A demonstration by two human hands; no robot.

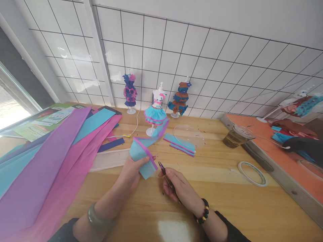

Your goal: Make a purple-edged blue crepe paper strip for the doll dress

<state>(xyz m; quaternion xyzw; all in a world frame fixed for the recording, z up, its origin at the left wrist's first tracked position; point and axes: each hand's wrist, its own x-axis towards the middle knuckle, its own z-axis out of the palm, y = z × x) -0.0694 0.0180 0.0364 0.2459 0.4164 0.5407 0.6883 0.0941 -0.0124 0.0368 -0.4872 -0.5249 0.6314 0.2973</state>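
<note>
My left hand pinches a light blue crepe paper strip with a purple border, thumb on top. From there the strip bends back toward the small dress form, which wears a blue ruffled skirt with purple trim. Just right of the strip, my right hand is closed around a slim dark two-pointed tool. Its tips are slightly apart and clear of the strip; whether it is snips or tweezers I cannot tell. Folded blue strips with purple edges lie beyond my hands.
Long purple crepe sheets and pink and blue ones cover the left side. Two other dressed forms stand along the tiled wall. A clear plastic disc, a lidded cup and a tape roll are on the right, beside an orange surface.
</note>
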